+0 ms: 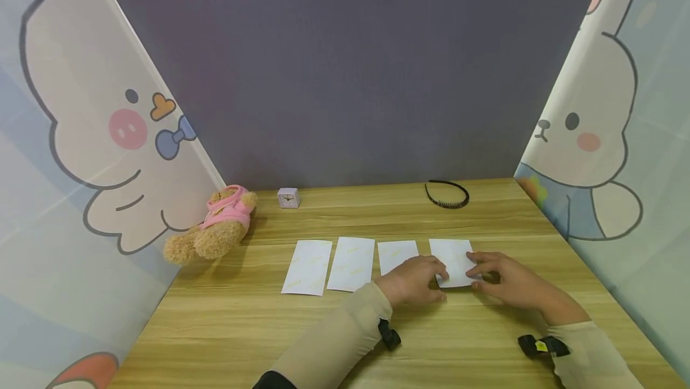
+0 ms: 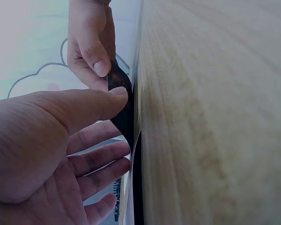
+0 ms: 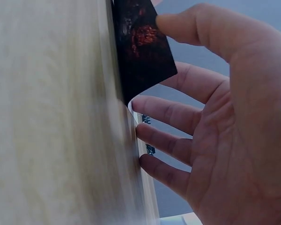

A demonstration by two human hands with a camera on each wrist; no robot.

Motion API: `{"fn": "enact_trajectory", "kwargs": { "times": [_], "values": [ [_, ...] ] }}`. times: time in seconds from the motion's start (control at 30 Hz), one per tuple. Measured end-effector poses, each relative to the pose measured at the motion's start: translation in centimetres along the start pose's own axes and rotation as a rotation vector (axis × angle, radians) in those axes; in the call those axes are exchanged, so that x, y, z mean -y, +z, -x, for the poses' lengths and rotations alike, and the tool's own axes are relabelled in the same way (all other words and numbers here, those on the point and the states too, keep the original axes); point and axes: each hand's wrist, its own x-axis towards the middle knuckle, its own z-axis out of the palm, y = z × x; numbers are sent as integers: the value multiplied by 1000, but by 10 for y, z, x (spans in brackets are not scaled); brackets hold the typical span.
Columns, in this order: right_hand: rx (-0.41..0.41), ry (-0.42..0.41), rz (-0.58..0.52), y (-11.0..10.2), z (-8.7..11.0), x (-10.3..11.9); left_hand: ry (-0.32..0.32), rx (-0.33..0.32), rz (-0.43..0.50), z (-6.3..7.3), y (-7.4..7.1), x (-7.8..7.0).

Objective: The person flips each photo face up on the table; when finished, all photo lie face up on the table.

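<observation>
Pinching the rightmost card [image 1: 451, 257] from left and right, the left hand [image 1: 414, 280] and right hand [image 1: 507, 281] hold its near end above the table [image 1: 215, 329]. Uneven pulling could crease it; the left hand, overhanging 1 of 3 other cards [image 1: 397, 253], could nudge that askew if lowered.

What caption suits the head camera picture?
Left hand and right hand hold the rightmost white card in a row of four on a wood-grain table.

Four sheets [image 1: 351, 264] line up before the clock [image 1: 288, 198] and headband [image 1: 451, 205].
</observation>
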Motion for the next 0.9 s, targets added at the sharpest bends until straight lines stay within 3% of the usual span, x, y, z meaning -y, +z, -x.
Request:
{"fn": "enact_trajectory", "kwargs": {
  "times": [0.3, 0.47, 0.67, 0.9],
  "values": [
    [-22, 4, -26, -3, -2, 2, -2, -60, 34, -2, 2, 2],
    [-73, -61, -50, -2, -3, 3, -37, -90, 77, -4, 2, 2],
    [-118, -141, -182, 1, -4, 0, -58, -136, 136, -4, 0, 2],
    [-108, -156, -226, -1, 1, -2, -83, -195, 172, -3, -2, 1]
  ]
}}
